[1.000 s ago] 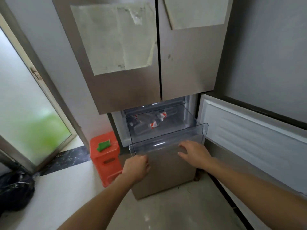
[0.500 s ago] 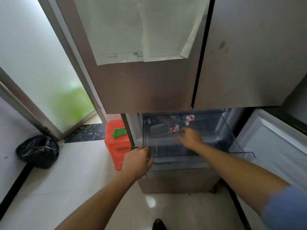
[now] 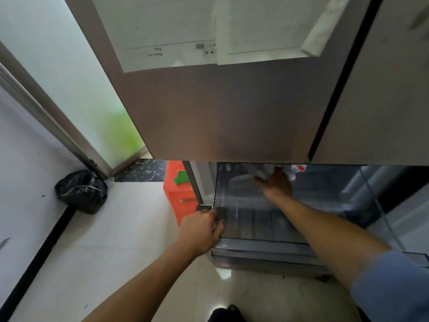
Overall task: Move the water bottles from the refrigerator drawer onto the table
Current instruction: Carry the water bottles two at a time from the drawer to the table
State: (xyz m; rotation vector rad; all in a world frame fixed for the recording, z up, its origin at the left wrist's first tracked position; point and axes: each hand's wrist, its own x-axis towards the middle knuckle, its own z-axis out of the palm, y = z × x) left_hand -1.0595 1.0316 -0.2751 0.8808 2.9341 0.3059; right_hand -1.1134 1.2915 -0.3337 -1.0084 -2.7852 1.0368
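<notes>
I am bent over a pulled-out refrigerator drawer (image 3: 301, 228), a clear plastic bin with a ribbed floor and glossy see-through walls. My right hand (image 3: 277, 184) reaches deep into it, fingers spread wide and not yet closed on anything. The water bottles (image 3: 262, 171) lie at the far back of the drawer, just beyond my right fingertips and partly hidden under the steel fridge door (image 3: 232, 112). They look like clear plastic with red-and-white labels, lying on their sides, long axes seemingly running left to right. My left hand (image 3: 200, 230) curls over the drawer's near left corner, steadying it, so the right hand is much the nearer. No table is in sight.
</notes>
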